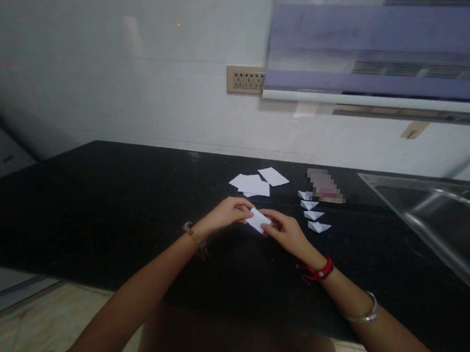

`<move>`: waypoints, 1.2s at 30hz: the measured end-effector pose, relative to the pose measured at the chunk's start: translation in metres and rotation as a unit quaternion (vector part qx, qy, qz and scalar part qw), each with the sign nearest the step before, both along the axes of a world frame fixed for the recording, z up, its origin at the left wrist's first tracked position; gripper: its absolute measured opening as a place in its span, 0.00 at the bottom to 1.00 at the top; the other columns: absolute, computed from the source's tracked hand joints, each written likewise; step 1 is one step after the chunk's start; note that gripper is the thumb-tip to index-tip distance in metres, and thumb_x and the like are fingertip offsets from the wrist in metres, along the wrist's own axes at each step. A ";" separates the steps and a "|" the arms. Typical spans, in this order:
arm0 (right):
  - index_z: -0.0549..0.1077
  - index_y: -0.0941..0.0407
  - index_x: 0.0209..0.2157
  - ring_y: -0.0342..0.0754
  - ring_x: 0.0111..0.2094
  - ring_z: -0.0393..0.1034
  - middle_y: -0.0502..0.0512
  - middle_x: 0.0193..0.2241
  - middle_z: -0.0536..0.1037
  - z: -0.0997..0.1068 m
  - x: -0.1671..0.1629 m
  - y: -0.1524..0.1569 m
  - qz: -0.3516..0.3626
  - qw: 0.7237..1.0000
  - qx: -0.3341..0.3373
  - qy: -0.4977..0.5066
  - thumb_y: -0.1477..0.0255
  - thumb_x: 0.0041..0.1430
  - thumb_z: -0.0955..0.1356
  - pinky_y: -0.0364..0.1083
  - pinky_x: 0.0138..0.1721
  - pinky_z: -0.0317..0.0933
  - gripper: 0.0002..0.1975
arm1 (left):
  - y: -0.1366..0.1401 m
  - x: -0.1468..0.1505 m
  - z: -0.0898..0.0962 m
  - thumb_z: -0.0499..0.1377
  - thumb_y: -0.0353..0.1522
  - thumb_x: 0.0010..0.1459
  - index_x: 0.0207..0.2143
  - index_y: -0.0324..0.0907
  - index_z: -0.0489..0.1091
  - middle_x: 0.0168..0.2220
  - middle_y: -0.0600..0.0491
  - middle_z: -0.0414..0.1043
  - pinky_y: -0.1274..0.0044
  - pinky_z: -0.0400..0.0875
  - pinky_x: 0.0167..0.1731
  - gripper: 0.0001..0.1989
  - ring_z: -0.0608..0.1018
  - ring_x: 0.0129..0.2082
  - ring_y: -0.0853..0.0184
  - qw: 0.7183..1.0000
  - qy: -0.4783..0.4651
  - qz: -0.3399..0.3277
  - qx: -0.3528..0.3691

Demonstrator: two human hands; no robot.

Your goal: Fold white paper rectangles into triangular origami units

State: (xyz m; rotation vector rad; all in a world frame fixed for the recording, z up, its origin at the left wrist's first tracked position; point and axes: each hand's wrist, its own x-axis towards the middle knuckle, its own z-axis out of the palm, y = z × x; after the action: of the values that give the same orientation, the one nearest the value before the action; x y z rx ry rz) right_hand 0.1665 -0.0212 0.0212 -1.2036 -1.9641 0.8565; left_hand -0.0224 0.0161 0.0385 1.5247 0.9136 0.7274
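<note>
Left fingers [242, 215] and right fingers [271, 231] pinch one white paper [258, 220], seemingly folded, above the black counter [93, 213].

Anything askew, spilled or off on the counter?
Nothing looks spilled or damaged. The loose white sheets lie at mixed angles, untidy compared with the even row of folded paper pieces to their right. Oddest is the pixelated item by that row's far end: the picture masks it, so I can't identify it.

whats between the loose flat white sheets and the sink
In the head view, a row of four folded white papers and a pixelated flat item lie between the flat white sheets and the sink.
</note>
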 end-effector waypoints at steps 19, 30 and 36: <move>0.69 0.58 0.42 0.43 0.25 0.68 0.56 0.34 0.74 -0.001 0.000 0.002 -0.011 0.996 -0.051 0.077 0.68 0.50 0.64 0.44 0.29 0.64 0.17 | -0.002 0.002 0.004 0.56 0.25 0.46 0.32 0.35 0.69 0.27 0.52 0.71 0.80 0.68 0.29 0.08 0.72 0.27 0.73 0.999 0.038 0.001 0.017; 0.71 0.59 0.39 0.44 0.25 0.69 0.55 0.31 0.75 -0.005 0.000 0.003 -0.041 0.997 -0.018 0.065 0.71 0.48 0.66 0.44 0.29 0.64 0.15 | 0.000 0.001 -0.001 0.57 0.25 0.45 0.33 0.34 0.68 0.29 0.52 0.70 0.78 0.69 0.30 0.09 0.72 0.28 0.73 0.999 0.024 -0.021 0.005; 0.71 0.59 0.38 0.44 0.24 0.68 0.54 0.28 0.76 -0.004 0.001 0.003 -0.058 0.998 -0.007 0.035 0.71 0.47 0.66 0.43 0.27 0.63 0.14 | -0.002 0.004 -0.001 0.58 0.27 0.45 0.31 0.35 0.67 0.27 0.53 0.70 0.79 0.68 0.28 0.08 0.72 0.25 0.74 0.998 0.049 -0.025 0.039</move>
State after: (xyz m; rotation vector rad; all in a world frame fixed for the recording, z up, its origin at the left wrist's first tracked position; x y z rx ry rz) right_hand 0.1671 -0.0185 0.0171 -1.2657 -1.8174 0.8427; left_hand -0.0188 0.0136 0.0377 1.6592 0.9250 0.6635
